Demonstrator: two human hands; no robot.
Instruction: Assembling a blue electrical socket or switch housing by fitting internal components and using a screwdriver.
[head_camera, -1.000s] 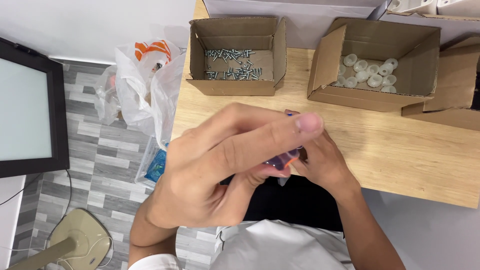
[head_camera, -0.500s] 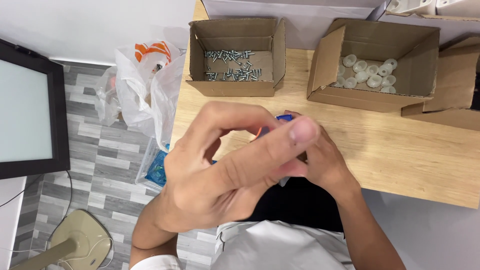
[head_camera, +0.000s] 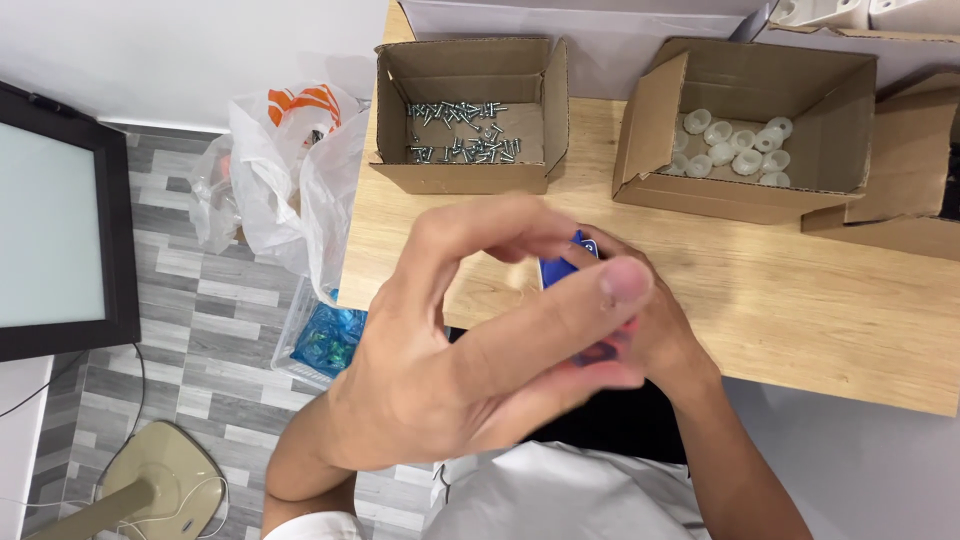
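Head view: both hands, left hand (head_camera: 470, 350) and right hand (head_camera: 650, 320), grip a small blue piece (head_camera: 562, 258) before two open brown cardboard boxes (head_camera: 462, 110).

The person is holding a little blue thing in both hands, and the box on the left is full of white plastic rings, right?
Not quite. In the head view, the left box holds metal screws; the white plastic rings lie in the right box. The rest is right: both the left hand and the right hand grip a little blue thing.
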